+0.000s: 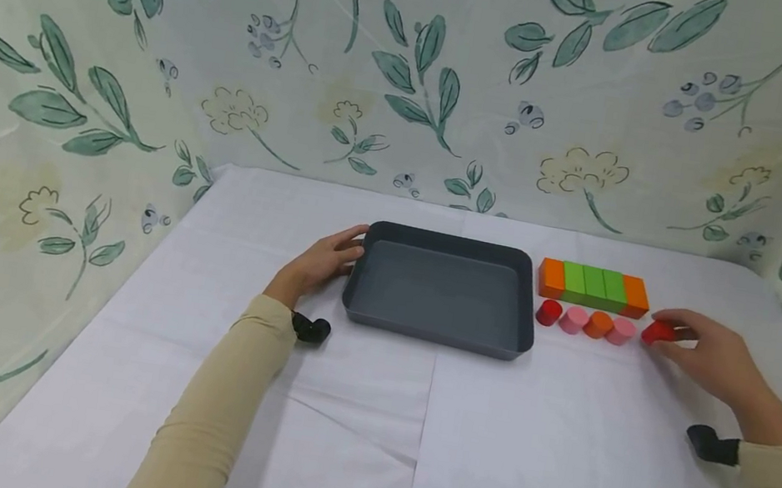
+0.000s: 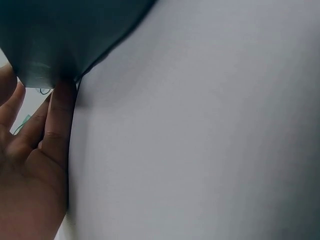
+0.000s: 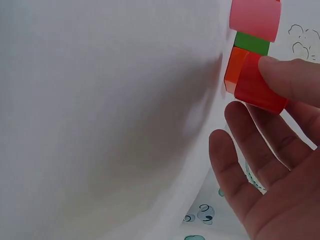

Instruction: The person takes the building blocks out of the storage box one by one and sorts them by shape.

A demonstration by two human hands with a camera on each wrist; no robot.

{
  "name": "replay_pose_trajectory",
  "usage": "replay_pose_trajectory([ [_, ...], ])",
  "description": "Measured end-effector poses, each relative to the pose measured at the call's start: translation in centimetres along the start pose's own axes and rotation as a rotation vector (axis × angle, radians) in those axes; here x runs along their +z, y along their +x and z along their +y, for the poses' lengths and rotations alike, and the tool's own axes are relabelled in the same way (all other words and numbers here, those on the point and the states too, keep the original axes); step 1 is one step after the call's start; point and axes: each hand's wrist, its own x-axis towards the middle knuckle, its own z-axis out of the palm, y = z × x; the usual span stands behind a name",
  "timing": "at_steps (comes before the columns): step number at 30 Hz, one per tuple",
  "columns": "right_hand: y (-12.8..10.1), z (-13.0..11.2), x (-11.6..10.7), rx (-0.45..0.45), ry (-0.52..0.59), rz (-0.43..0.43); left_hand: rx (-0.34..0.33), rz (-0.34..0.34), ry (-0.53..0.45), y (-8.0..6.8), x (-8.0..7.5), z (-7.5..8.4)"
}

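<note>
On the bench, my left hand (image 1: pixel 318 263) rests relaxed fingers against the grey tray (image 1: pixel 435 333) corner; my right hand (image 1: pixel 711 360) pinches the red cylinder (image 1: pixel 657 332), its far side hidden by fingertips.

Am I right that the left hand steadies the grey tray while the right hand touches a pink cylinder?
Not quite: the right hand touches a red cylinder, not a pink one, as the right wrist view shows. The left hand does steady the grey tray.
</note>
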Motion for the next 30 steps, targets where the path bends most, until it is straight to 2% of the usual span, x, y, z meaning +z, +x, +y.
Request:
replay_pose_trajectory([
  [12, 0.8, -0.1, 0.7, 0.009, -0.009, -0.094, 0.006, -0.009, -0.029, 0.5, 0.5, -0.1],
  [25, 0.0, -0.4, 0.1, 0.023, -0.016, -0.127, 0.007, -0.018, -0.035, 0.7, 0.7, 0.0],
  [27, -0.4, -0.6, -0.5, 0.006, -0.039, -0.122, 0.006, -0.022, -0.03, 0.7, 0.8, 0.0],
  [30, -1.1, -1.1, -1.6, -0.029, -0.086, -0.062, 0.008, -0.025, -0.033, 0.9, 0.9, 0.0],
])
